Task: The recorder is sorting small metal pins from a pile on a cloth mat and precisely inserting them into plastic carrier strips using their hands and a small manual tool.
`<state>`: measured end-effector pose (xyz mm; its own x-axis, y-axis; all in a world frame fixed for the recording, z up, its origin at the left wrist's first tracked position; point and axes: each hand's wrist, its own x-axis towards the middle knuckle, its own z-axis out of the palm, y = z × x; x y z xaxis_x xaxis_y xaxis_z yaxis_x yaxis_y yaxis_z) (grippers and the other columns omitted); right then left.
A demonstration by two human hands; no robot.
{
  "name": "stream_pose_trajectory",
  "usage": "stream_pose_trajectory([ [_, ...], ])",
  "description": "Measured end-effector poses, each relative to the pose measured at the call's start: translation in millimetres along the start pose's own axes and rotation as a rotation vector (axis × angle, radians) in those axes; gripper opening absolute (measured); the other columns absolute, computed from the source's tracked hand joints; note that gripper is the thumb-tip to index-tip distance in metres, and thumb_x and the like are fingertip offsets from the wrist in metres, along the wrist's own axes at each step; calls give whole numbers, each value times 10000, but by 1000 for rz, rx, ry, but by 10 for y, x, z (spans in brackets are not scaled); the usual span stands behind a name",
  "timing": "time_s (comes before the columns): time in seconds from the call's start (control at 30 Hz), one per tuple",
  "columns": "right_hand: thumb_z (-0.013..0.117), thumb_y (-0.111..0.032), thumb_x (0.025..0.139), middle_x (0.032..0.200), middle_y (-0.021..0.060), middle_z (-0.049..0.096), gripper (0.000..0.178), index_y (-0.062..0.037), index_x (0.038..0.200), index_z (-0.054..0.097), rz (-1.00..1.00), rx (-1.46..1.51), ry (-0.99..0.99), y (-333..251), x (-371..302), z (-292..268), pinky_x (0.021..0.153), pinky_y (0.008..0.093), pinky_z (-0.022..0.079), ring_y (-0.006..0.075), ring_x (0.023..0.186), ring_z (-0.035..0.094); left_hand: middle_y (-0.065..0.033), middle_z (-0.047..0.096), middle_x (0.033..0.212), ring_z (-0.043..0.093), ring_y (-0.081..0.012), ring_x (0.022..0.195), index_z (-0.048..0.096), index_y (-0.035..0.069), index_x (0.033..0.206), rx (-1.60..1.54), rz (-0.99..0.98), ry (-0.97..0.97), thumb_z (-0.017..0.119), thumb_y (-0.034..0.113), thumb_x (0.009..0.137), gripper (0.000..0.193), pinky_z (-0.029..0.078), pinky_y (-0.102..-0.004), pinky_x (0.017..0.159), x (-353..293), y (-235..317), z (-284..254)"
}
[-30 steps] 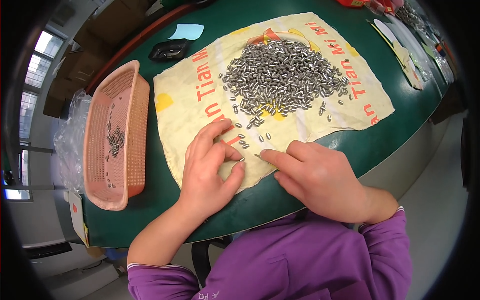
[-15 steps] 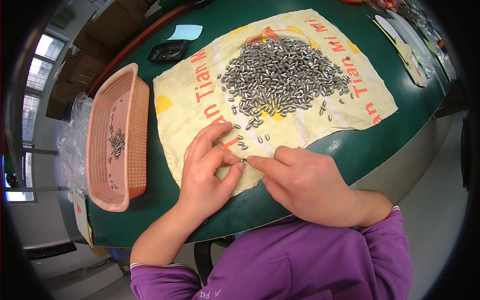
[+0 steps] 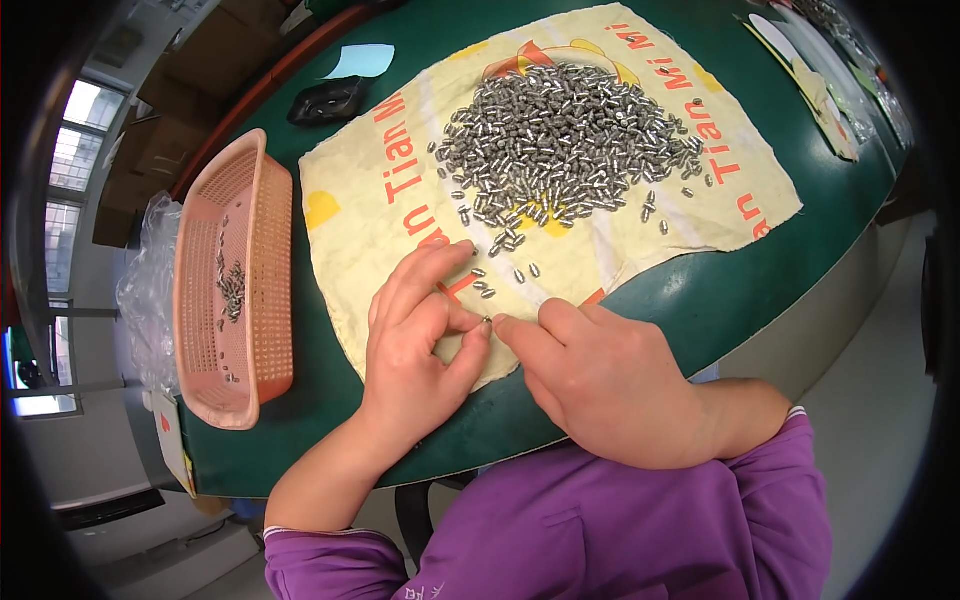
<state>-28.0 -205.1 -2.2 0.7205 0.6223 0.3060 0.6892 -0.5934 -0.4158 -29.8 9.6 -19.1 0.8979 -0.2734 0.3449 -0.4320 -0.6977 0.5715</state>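
Observation:
Thumb and forefinger of my left hand (image 3: 412,345) pinch one small silver metal barrel-shaped part (image 3: 487,320) over the near edge of a cream printed cloth (image 3: 350,240). My right hand (image 3: 615,385) is closed, its forefinger tip right beside that part. What the right fingers hold, if anything, is hidden behind the knuckles. Just past my left fingertips, several loose metal parts (image 3: 487,293) lie on the cloth. A large heap of the same parts (image 3: 570,130) covers the cloth's far middle.
At the left stands a pink plastic basket (image 3: 268,300) with a small cluster of parts inside. Beyond the cloth lie a black pouch-like item (image 3: 328,101) and a light blue paper (image 3: 362,61) on the green table (image 3: 740,285). Clear plastic bags (image 3: 150,285) sit left of the basket.
The whole view has shifted slightly. My right hand has tilted a little, its knuckles moving right and down, while the left hand keeps its pinch on the metal part.

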Motion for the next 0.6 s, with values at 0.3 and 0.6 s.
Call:
stream_pose_trajectory([
  [0.3,678,-66,778,843,45,537,276,-76,1048,620,32,54,18,-17,-26,24,529,305,530,178,686,635,-146,613,1394,538,-373,1335,634,45,775,-6,-17,-25,776,-3,745,153,413,-467,1067,-8,14,-3],
  [0.6,683,-67,779,819,45,534,262,-82,1034,627,68,38,70,3,-52,22,557,319,534,199,684,638,-183,597,1405,529,-388,1350,621,36,772,-9,-31,-21,776,-4,744,162,415,-464,1084,-34,47,-5],
])
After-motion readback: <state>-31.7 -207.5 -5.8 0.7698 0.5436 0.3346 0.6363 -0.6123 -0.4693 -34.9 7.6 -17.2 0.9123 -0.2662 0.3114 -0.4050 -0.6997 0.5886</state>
